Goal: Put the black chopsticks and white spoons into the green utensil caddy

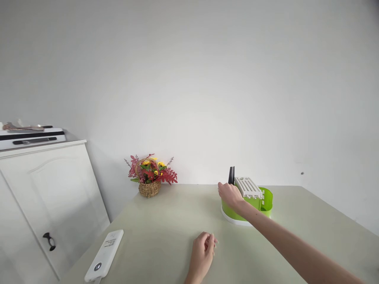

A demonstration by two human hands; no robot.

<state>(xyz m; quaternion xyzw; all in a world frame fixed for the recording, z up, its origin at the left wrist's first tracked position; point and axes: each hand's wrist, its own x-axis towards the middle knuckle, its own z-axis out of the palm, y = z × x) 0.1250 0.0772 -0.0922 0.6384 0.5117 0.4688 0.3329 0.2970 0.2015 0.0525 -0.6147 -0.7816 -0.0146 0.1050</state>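
Note:
A green and white utensil holder [248, 188] with a slotted white top stands on the table, a green side cup [266, 200] on its right. Black chopsticks [231, 175] rise upright at the holder's left end. My right hand [231, 194] reaches across the holder's front left, its fingers curled, directly in front of the chopsticks. The fingertips are turned away, so anything inside them is hidden. My left hand [203, 250] rests low over the table nearer me, loosely closed with nothing visible in it.
A wicker basket [149, 189] of red and yellow artificial flowers stands at the table's back left. A white power bank [104, 255] lies on the table's [166, 225] left edge. Beyond it is a white cabinet [59, 185] with a white-and-black device [32, 138] on top.

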